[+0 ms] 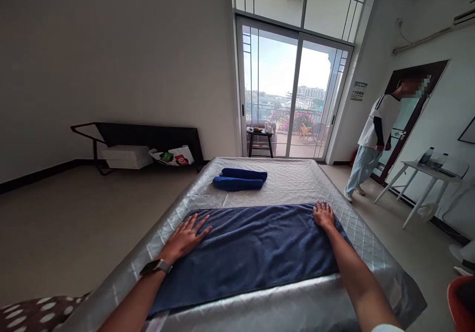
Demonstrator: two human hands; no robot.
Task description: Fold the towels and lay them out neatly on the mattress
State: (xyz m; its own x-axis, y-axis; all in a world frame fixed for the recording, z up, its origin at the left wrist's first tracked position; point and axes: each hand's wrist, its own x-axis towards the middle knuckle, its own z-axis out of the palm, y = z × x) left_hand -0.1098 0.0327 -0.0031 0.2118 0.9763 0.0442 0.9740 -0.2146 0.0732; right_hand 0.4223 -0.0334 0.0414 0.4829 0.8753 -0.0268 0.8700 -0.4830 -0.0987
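A dark blue towel (252, 253) lies spread across the near part of a silver-grey quilted mattress (289, 178), with some wrinkles in its surface. Resting flat on the towel's far left corner is my left hand (185, 238), fingers spread, a watch on the wrist. My right hand (323, 215) lies on the far right corner, fingers stretched out and palm down. Beyond the towel, two folded or rolled blue cloths (239, 182) sit side by side on the mattress, apart from both hands.
A black bench (148, 136) stands by the left wall, with a white box (126, 157) and a printed bag (172, 156) beneath. A person (376, 124) stands right of the glass doors. A white table (430, 171) with bottles is at right; a red chair (458, 302) is nearer.
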